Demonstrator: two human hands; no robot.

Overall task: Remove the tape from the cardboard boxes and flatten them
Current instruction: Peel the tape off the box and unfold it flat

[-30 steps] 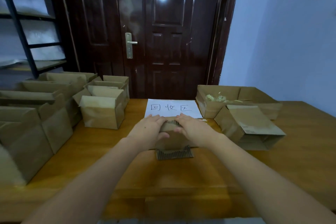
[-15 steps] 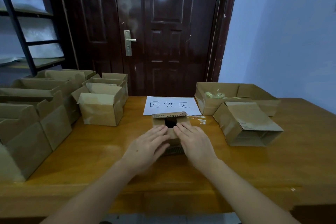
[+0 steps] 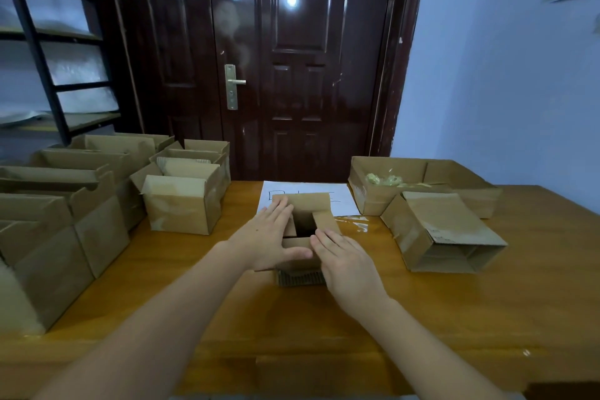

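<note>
Fingers on both hands lie straight and flat, gripping nothing: I have the left hand (image 3: 269, 237) pressing the left side of the small cardboard box (image 3: 305, 230) in the middle of the wooden table (image 3: 324, 334), its thumb stretched across the near flap, and the right hand (image 3: 344, 256) pressing the near right corner. That box sits just in front of a white sheet of paper (image 3: 341, 195) with handwriting on it, its flaps splayed outward and a dark opening showing between my hands, so it is partly collapsed but not yet flat.

Working from the left: a cluster of upright boxes (image 3: 65, 204) crowds the table's left end, and the nearest of them, a box with raised flaps (image 3: 180, 204), carries pale patches that look like tape. I judge all of these as still waiting for both steps. In the centre is the box under my palms, where I see no tape left, though its underside is hidden. Just right of it a clear strip of peeled tape (image 3: 357, 221) lies on the wood. Further right, an open-ended box (image 3: 438, 230) lies on its side, unflattened. Behind it a shallow cardboard tray (image 3: 389, 198) holds wads of removed tape (image 3: 383, 179).

My reading: early in the job, with most boxes untouched.
</note>
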